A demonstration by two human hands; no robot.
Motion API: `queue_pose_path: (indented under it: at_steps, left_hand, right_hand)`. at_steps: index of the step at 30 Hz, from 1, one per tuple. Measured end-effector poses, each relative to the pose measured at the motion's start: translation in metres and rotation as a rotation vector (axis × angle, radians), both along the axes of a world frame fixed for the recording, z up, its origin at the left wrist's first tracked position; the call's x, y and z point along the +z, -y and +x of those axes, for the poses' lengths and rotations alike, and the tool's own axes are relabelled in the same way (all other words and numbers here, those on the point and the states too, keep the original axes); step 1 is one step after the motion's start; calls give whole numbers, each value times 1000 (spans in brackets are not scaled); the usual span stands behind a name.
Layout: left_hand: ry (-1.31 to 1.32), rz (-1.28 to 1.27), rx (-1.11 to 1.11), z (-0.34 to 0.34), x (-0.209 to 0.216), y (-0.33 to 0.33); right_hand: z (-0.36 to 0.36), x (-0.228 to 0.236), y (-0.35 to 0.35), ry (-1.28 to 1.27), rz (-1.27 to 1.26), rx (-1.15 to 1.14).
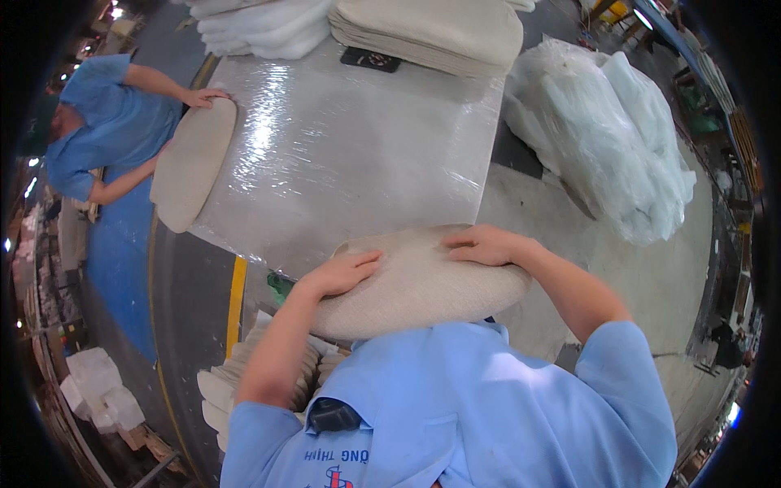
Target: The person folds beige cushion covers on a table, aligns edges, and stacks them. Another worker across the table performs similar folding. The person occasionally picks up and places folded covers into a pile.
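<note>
A beige fabric-covered cushion (423,297), oblong with rounded ends, lies between the near table edge and my body. My left hand (346,272) rests on its left part, fingers stretched toward the middle. On the far right part lies my right hand (486,246), its fingers extended leftward over the fabric. Both palms are down, and neither hand visibly wraps round the cushion. The cushion's far edge overlaps the table (350,154), whose top is covered in shiny clear plastic. Its underside is hidden.
Across the table's left edge, a co-worker in blue (122,122) handles another beige cushion (195,163). Stacked beige covers (427,32) and white padding (260,24) stand at the back. A large plastic-wrapped bundle (598,134) sits right; folded pieces (224,390) are stacked lower left.
</note>
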State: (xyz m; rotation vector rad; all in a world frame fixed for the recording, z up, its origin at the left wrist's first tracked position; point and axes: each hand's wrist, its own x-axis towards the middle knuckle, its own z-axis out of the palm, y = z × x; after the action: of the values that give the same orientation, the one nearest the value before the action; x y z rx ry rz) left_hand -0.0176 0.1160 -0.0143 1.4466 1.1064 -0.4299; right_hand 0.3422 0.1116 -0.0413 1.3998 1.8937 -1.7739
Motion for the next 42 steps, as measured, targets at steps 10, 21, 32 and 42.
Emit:
queue_pose_path:
  at_steps: [10, 21, 32, 42]
  left_hand:
    - [-385, 130, 249, -53, 13, 71]
    - [-432, 105, 356, -50, -41, 30]
    - [144, 1014, 476, -35, 40, 118]
    - [699, 656, 1258, -69, -40, 67]
  right_hand:
    - [45, 44, 57, 177, -199, -520]
    - [41, -27, 22, 171, -292, -665]
    - [36, -3, 110, -540, 522, -913]
    - [25, -103, 75, -683, 258, -1575]
